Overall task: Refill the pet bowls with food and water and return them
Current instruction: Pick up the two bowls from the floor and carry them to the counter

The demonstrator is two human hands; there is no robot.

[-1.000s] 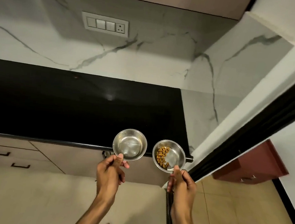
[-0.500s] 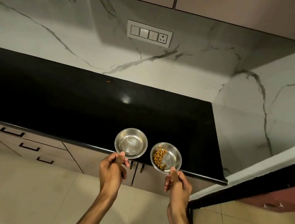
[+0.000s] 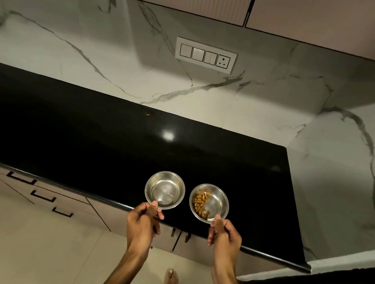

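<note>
Holding two small steel bowls over the front edge of the black bench point(image 3: 92, 133), the person is seen here from the head camera, the only view there is. The left hand point(image 3: 141, 226) is pinching the near rim of the empty bowl point(image 3: 165, 190), thumb on top of the rim and the other fingers curled beneath it, so that hand is closed on the bowl. The right hand point(image 3: 225, 240) is gripping the kibble bowl point(image 3: 209, 203) the same way, thumb pressed on the near rim and the fingers folded under. Both bowls are sitting just beside each other without touching, toward the right end of the bench; whether their bases are resting on the surface or hanging just above it cannot be told. The kibble point(image 3: 201, 204) is lying heaped along the left inner wall, which suggests that bowl is tipping a little. The step in hand is probably setting the bowls down for refilling. Doing it well is calling for levelling the right bowl first so no pieces are sliding out, lowering both flat, placing them back from the front edge, and only then letting the thumbs go. The empty bowl is likely awaiting water, though no tap is showing in this view.
</note>
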